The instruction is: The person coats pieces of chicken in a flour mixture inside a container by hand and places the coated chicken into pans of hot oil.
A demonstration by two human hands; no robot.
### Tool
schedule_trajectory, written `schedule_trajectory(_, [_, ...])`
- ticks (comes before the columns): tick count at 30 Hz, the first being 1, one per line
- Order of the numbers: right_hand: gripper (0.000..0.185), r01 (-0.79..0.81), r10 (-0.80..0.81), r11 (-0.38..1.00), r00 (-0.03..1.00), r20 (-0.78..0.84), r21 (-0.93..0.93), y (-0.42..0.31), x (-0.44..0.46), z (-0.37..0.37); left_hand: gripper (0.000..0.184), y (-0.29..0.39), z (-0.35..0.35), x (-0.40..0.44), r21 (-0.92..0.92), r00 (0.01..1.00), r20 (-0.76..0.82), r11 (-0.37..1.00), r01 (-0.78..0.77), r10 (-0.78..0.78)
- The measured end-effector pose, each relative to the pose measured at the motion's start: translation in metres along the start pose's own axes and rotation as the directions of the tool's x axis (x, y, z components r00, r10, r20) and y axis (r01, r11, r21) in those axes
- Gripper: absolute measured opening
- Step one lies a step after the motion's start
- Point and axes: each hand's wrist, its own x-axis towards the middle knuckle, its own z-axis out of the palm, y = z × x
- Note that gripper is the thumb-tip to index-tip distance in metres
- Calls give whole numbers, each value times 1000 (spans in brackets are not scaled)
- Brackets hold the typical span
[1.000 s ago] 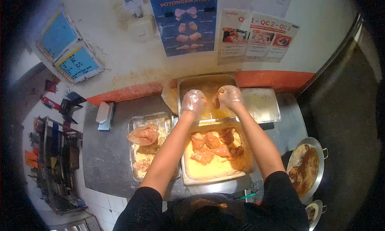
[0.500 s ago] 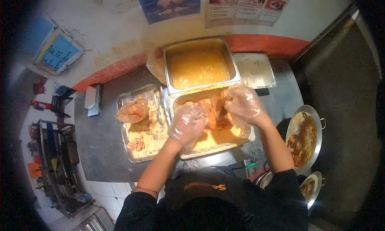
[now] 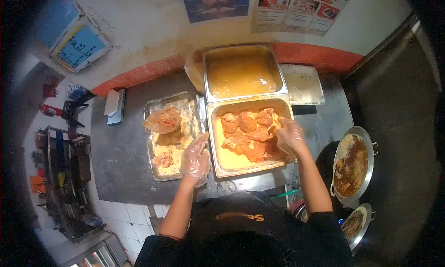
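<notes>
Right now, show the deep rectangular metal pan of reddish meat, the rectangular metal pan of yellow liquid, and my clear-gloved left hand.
Meat pan (image 3: 248,171): head view, near rim.
Liquid pan (image 3: 279,74): head view, right rim.
Left hand (image 3: 195,160): head view, gloved middle.

Gloved hands: two, one left hand and one right hand
Deep steel pans: two, a floury pan and a liquid-filled pan
Chicken pieces in the floury pan: at least five; overlap hides the exact number
Flour-dusted tray: one
Bag of raw meat on that tray: one
Loose meat portion there: one
Woks: two, a larger wok and a smaller wok
Scissors: one pair
Fire extinguisher: one
Blue written sheets: two
Wall posters: at least two, including a blue poster and a QC poster
</notes>
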Motion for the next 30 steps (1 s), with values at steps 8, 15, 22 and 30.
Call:
schedule_trajectory(8, [24,-148,219,921,962,166,-360,-14,57,65,48,51,61,40,427,991,-107,904,-29,83])
schedule_trajectory(15, [24,-416,429,892,902,-45,176,75,91,154,26,-50,155,93,-303,756,92,705,642,-648])
schedule_trajectory(22, [29,-427,316,819,894,318,383,22,81,100,16,-9,125,106,-761,629,544,-11,648,-555])
schedule_trajectory(30, [34,243,-217,970,799,561,29,23,62,41,29,21,60,88,-356,733,621,733,580,-279])
